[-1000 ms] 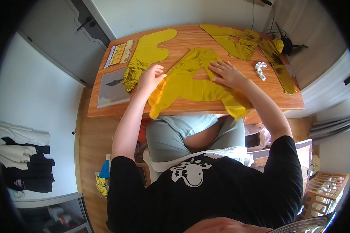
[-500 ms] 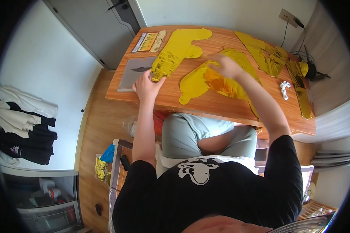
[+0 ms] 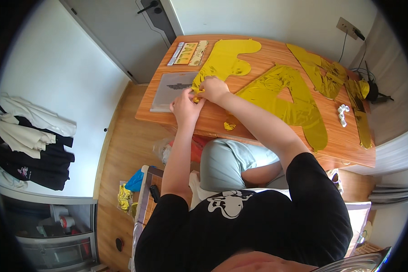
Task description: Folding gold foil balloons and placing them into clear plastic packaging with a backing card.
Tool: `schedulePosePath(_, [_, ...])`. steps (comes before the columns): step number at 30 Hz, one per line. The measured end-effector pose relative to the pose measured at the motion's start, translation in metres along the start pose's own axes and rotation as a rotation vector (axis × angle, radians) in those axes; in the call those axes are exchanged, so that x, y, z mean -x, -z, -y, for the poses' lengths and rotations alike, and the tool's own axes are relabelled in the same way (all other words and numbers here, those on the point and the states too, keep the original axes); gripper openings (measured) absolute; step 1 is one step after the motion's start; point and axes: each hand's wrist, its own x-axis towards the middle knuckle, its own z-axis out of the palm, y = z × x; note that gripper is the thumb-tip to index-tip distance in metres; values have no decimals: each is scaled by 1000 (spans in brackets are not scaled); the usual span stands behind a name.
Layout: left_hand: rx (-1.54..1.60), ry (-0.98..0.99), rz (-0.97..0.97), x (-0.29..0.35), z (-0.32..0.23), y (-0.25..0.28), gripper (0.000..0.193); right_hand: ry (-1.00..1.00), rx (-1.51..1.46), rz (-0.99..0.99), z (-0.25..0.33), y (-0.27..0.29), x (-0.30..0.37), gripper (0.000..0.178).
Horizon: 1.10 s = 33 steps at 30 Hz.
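Foil balloon (image 3: 224,63) between pinching fingers (image 3: 196,96)

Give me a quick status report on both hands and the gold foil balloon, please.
Left hand and right hand pinch lower end of flat gold foil balloon. Balloon lies on wooden table. Clear plastic sleeve beside left hand.
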Motion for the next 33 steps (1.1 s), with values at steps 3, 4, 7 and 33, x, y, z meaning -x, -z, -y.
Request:
schedulePosePath(3, [-2,4,-1,1,4,1,54,20,-13,-1,-1,-7,-7,26])
schedulePosePath(4, [-26,15,-7,2,7,4,49,21,-15,2,0,-10,-10,26])
schedulePosePath(7, [-128,-11,-24,11,22,17,38,-6,-138,65,2,-15,-31,26])
schedulePosePath(33, [339,-584,412,19,-93,11,48,58,-104,97,-182,180,258,30])
